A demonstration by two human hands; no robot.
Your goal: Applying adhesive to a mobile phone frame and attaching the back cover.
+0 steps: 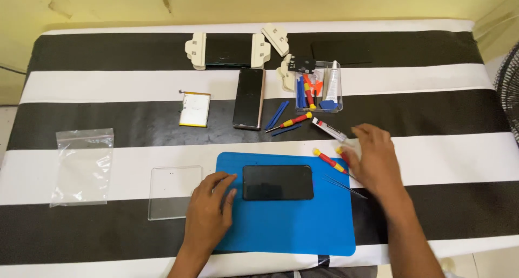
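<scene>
My left hand (208, 208) lies flat on the blue mat (292, 235), fingertips against the dark phone (278, 182) to steady it at the mat's middle; its grip is loose and closed on nothing. My right hand (376, 162) is blurred over the red-and-yellow screwdrivers (331, 161) beside the mat, so I cannot tell its grip. The bench wears a black-and-white striped cloth (432, 110), with a clear parts tray (319, 86) farther back, before a yellow wall (324, 0).

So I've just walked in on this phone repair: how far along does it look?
Done: tools are laid out and a battery lies apart beside a second phone. In hand: the left hand steadies the dark phone on the blue mat; the right hand is over the screwdrivers. Left: that phone looks unopened.
</scene>
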